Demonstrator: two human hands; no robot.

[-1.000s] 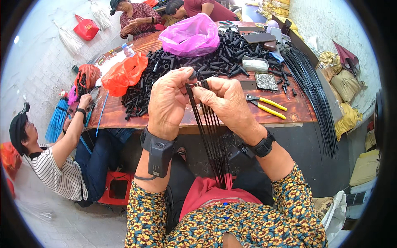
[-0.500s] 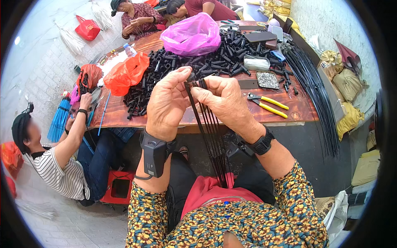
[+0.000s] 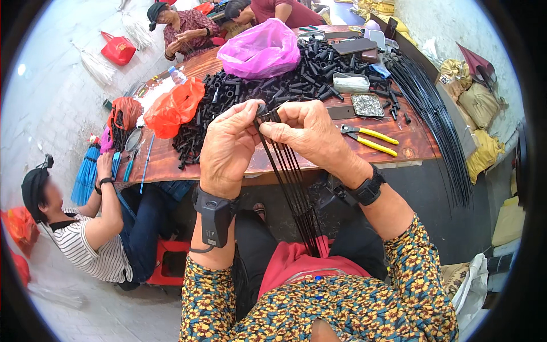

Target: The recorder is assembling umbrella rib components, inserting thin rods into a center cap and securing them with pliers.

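Observation:
My left hand (image 3: 229, 142) is closed, its thumb and fingers gripping a small dark round hub (image 3: 260, 110) above the table's near edge. From that hub a bunch of thin black umbrella ribs (image 3: 292, 188) fans downward to my lap, where the lower ends rest against red cloth. My right hand (image 3: 313, 132) is closed too, pinching the upper ends of the ribs beside the hub. Its fingers cover the exact joint. Yellow-handled cutters (image 3: 373, 141) lie on the wooden table to the right of my right hand.
A heap of black plastic tube parts (image 3: 250, 91) covers the table's middle, with a pink bag (image 3: 259, 48) and an orange bag (image 3: 176, 108) on it. A tray of small metal bits (image 3: 367, 105) sits right. Long black rods (image 3: 436, 119) overhang the right edge. A co-worker (image 3: 94, 228) sits left.
My hands keep their grip and sit slightly lower in the picture, with the ribs spread a bit wider. The co-worker at left has lowered an arm.

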